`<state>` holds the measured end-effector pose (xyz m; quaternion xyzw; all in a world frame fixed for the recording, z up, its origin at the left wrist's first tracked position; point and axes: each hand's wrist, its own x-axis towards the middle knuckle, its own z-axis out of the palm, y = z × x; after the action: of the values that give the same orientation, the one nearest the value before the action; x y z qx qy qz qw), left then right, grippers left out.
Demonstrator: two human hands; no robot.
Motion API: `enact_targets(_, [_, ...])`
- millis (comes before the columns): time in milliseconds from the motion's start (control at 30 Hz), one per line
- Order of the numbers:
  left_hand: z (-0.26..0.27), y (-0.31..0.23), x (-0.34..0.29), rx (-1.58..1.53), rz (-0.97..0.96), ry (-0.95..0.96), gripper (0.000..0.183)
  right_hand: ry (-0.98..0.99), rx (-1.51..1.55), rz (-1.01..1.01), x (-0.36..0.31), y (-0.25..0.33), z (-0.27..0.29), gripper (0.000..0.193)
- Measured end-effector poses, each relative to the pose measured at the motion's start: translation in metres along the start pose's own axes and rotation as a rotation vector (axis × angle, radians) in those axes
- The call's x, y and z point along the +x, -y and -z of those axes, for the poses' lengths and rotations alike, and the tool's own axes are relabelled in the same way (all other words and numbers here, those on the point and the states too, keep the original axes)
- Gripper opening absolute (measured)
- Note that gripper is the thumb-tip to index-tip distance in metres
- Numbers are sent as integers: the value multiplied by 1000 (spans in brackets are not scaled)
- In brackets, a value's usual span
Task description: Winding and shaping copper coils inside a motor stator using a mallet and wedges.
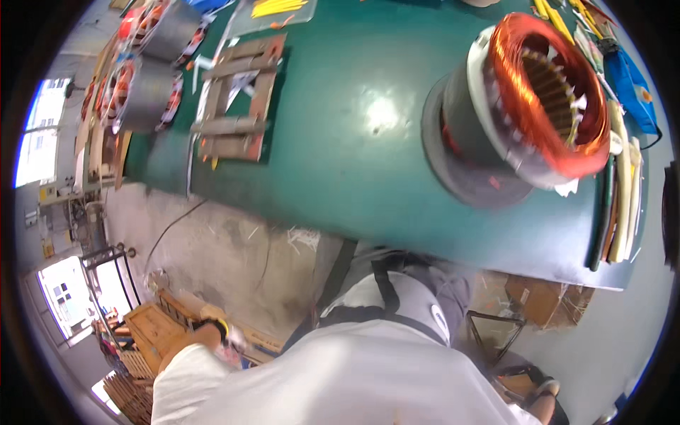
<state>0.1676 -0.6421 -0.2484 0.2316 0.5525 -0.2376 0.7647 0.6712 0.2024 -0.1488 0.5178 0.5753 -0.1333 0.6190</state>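
Note:
My left hand (235,340) hangs low at my left side, away from the table, below a band on the wrist. Motion smears its fingers, so any grip is unclear. At the lower right, part of my right arm (544,405) shows beside a dark-framed seat (520,382); the fingers there cannot be made out. In front of me on the green table (340,170), a motor stator (467,106) with a thick ring of copper windings (524,106) sits tilted on a round grey base (489,188). Neither hand touches it.
A brown wooden frame (234,127) lies at the table's left, near more stators (145,92). Yellow strips (278,7) rest in a tray at the far edge. Long tubes (622,198) and a blue bag (632,88) line the right edge. A cardboard box (542,301) stands under the table.

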Motion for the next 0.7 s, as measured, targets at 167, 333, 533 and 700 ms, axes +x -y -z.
enact_targets(167, [42,-9,-14,-99,63,-261,57,-109,506,354,46,67,54,21])
enact_targets(333, [62,-62,-24,-493,98,-294,60,-285,-435,345,51,193,47,38])
enact_targets(533, [90,-103,132,-849,-352,-1031,60,-438,53,865,105,337,-50,62])
enact_targets(700, [128,-108,225,-1516,-295,-1006,91,-547,251,844,175,407,-103,42])
